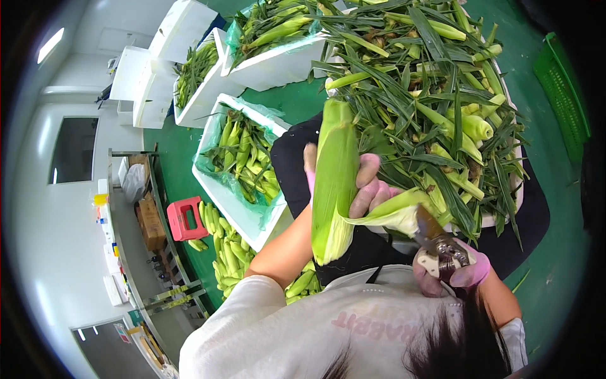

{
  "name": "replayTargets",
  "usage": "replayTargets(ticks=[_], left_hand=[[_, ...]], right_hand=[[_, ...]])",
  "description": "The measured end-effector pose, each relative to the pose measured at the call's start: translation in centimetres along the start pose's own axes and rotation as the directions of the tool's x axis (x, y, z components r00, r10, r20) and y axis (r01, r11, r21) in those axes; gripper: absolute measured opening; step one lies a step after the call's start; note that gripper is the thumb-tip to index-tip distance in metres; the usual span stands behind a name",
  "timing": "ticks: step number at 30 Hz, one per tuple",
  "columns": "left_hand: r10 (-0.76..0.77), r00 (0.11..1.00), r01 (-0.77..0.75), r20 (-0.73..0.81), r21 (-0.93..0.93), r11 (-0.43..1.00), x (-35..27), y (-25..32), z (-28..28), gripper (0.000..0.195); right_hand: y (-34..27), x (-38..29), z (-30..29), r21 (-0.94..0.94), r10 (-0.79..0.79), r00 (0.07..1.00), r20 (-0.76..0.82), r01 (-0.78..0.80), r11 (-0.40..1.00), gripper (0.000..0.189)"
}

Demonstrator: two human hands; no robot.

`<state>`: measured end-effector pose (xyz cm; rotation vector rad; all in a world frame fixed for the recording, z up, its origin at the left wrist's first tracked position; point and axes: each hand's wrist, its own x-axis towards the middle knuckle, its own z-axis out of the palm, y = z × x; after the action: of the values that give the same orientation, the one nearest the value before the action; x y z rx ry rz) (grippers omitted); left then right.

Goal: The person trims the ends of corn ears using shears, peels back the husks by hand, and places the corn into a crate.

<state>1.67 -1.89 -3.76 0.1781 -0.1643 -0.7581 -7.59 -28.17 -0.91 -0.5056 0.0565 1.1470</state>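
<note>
My left hand (367,187), in a soiled pink glove, grips an ear of corn in its green husk (335,175), held nearly upright over my lap. A husk leaf (393,213) peels away from the lower part of the ear towards the right. My right hand (452,272), gloved alike, holds pruning shears (440,248); their blades meet the free end of that leaf. Whether the blades are closed on it is unclear. Beyond my hands, a pile of cut husks and leaves (412,104) fills a white container (520,182).
At left, a white foam box (213,189) lined with green film holds corn ears. More foam boxes (289,61) stand behind. Husked-down ears (232,256) lie on the green floor beside a red stool (184,219). A green basket (561,94) is at far right, a metal shelf (142,265) at left.
</note>
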Motion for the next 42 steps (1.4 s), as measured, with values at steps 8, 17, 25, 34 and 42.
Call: replayTargets(ticks=[8,17,25,34,42], left_hand=[[-0.117,0.983,0.062,-0.140,-0.349,0.935,-3.6,-1.7,0.9,0.082],[0.148,0.879,0.038,-0.454,0.376,0.926,-5.2,-0.7,1.7,0.088],[0.270,0.801,0.256,-0.535,0.713,0.653,-3.0,-3.6,2.7,0.070],[0.379,0.762,0.108,-0.525,0.680,0.725,-0.5,-4.3,-0.2,0.066],[0.682,0.710,0.038,-0.179,0.976,0.217,4.8,-6.6,2.9,0.054]], right_hand=[[-4.1,2.4,0.4,-0.592,-0.462,0.838,-0.290,0.222,0.774,0.047],[-6.1,5.0,-7.4,0.083,-0.560,0.678,-0.476,0.668,0.739,0.029],[-2.2,7.7,0.5,-0.326,-0.515,0.703,-0.489,0.401,0.856,0.046],[-5.0,4.0,1.5,-0.649,-0.892,0.335,-0.304,0.612,0.451,0.038],[-6.4,3.7,2.1,-0.983,-0.939,0.310,-0.151,0.051,0.175,0.067]])
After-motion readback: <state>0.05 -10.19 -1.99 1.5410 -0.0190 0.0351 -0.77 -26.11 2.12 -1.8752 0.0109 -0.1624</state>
